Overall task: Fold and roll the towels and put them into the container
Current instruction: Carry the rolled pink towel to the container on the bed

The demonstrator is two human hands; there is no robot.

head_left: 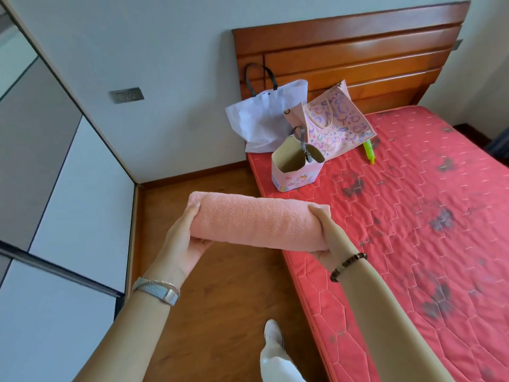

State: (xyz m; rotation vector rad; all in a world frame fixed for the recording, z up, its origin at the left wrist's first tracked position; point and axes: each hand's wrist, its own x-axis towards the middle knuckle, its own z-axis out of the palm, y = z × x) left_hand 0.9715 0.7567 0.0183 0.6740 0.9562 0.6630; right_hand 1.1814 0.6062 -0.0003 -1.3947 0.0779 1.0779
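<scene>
A pink towel (256,220), rolled into a thick cylinder, is held level in the air over the wooden floor beside the bed's near corner. My left hand (183,238) grips its left end from below and my right hand (327,232) clasps its right end. Beyond the roll, a small pink container (296,175) with a dark handle stands upright and open on the red mattress (413,216), near its left edge. The part of its inside that I can see holds nothing.
A white bag (264,119) and a patterned pink tote (336,125) lean against the wooden headboard (358,51) behind the container. A yellow-green tube (368,153) lies on the mattress. White wardrobe doors (68,188) fill the left side. My foot (272,332) rests on the floor.
</scene>
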